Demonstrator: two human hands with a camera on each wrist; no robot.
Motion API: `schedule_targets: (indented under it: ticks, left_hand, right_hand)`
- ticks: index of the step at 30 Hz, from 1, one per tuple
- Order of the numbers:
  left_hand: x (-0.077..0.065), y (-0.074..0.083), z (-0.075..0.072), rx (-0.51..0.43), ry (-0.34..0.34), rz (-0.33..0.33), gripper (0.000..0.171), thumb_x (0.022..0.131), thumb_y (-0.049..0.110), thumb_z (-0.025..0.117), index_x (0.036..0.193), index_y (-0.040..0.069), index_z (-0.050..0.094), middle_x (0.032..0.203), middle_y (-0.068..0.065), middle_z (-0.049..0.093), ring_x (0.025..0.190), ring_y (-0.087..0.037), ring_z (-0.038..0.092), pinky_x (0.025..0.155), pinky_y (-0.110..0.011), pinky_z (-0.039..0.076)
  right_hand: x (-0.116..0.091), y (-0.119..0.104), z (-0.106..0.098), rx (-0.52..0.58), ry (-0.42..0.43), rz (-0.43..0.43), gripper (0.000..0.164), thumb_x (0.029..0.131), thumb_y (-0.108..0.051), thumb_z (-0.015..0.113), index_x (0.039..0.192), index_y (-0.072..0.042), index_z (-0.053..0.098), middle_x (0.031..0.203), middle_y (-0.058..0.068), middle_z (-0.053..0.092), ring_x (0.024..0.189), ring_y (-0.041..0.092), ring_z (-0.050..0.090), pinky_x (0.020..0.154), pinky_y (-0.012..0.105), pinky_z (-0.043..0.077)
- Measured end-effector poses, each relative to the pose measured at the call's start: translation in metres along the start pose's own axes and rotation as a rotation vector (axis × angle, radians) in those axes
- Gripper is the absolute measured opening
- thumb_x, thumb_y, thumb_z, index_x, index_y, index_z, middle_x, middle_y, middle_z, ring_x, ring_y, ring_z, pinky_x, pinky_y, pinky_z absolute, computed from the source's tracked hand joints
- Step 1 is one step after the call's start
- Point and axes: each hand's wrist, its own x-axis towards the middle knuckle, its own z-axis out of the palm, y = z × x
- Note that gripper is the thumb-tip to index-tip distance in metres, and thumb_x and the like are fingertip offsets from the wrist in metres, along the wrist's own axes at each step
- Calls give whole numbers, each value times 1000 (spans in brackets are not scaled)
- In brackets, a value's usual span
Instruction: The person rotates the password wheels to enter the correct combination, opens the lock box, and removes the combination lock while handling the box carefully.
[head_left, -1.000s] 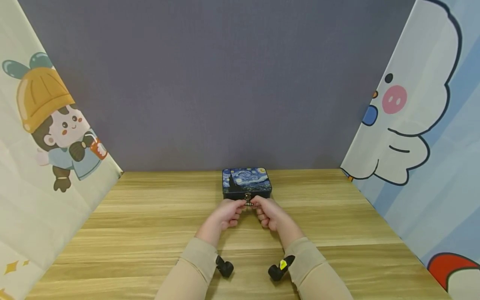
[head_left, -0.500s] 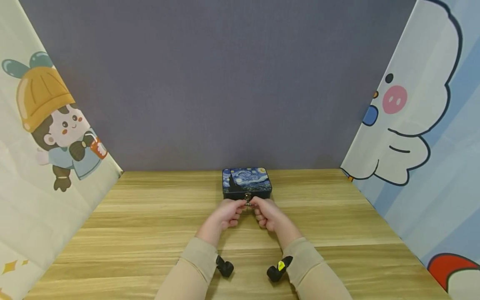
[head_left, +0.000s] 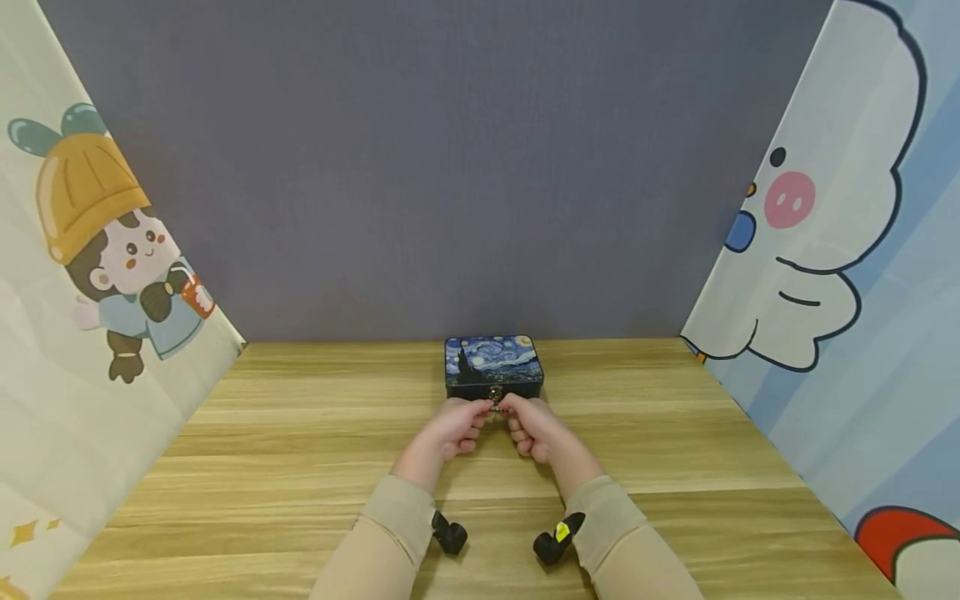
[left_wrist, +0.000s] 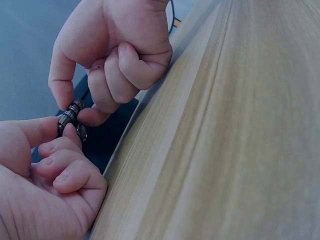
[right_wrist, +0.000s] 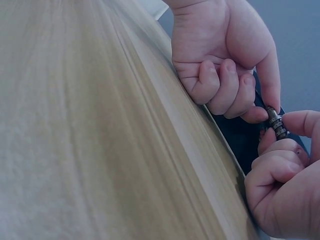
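A small tin box with a swirling blue night-sky painting on its lid lies closed at the back of the table. At its front, a metal latch carries a small combination padlock with a row of ridged number dials. My left hand pinches one end of this padlock between thumb and index finger. From the opposite side, my right hand has its thumb and index finger on the padlock's dial end. The other fingers of both hands are curled in. Fingertips partly cover the dials.
The wood-grain table ends at a grey back panel, right behind the box. Printed cartoon sheets form the left wall and right wall. A black wrist camera is strapped to each sleeve.
My right hand and forearm have shifted very slightly inward, toward the padlock. The left hand and the box have stayed in place.
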Motion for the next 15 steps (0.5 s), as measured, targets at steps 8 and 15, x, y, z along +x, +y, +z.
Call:
schedule_targets:
  ticks: [8,15]
  left_hand:
    - [-1,1,1,5,2,-1,29,103,25,59,99,-4,61,62,6,35,46,-6,20,44,-22,21]
    - [-2,2,1,0,-3,-4,30,103,25,59,102,-5,61,62,6,34,46,-6,19,44,-23,20]
  right_hand:
    - [-1,-1,1,3,2,4,17,85,-21,62,77,-10,52,54,-8,29,42,5,22,37,20,19]
    - [-4,-2,2,10,-4,12,18,85,-21,62,78,-9,51,54,-7,30,42,5,23,37,20,20]
